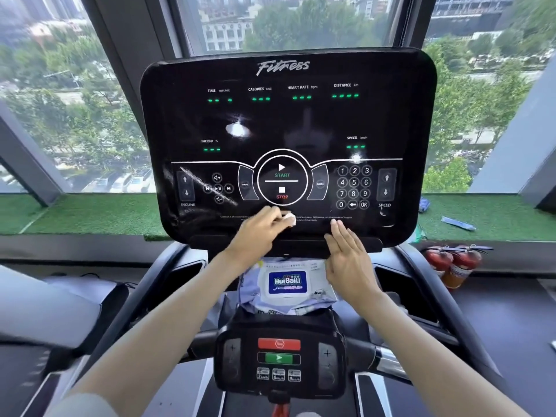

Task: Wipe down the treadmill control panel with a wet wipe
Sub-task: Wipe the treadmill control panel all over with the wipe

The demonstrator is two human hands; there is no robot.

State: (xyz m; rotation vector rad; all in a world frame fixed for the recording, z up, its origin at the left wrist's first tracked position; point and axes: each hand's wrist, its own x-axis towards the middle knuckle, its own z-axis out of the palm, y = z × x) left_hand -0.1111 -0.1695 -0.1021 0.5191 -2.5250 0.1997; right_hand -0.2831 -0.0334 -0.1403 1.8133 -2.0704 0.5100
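- Lowest in the frame, the small handlebar console (279,356) shows a red button above a green one. Neither grip touches it.
- Just above it, at centre, the wipe pack (287,282) lies in the tray under the panel, blue label up, its flap apparently closed.
- The right grip (349,260) is open at centre right. Its fingers are straight and together, with the fingertips at the panel's lower rim and the palm over the pack's right edge (whether it presses or only hovers, I cannot tell).
- The left grip (258,233), just left of centre, has its fingers curled on the wet wipe (290,219). The wipe is a small white wad that pokes out beyond the fingertips and lies against the panel's bottom strip, below the STOP mark.
- The wipe is light, soft and damp, so it should crumple and slide readily. It is best held bunched under several fingertips with a flat fold toward the glass, not pinched by a corner.
- The control panel (282,124) fills the middle of the frame, glossy, stiff and black, with green readouts lit. Light pressure seems wise, since a firm rub across START or the keypad might trigger something.
- A whitish streak (207,188) crosses the buttons at the panel's lower left, and most of the surface looks yet to be wiped.
- Farthest off, two fire extinguishers (451,264) stand at the right, and green turf (90,212) lines the window ledge.
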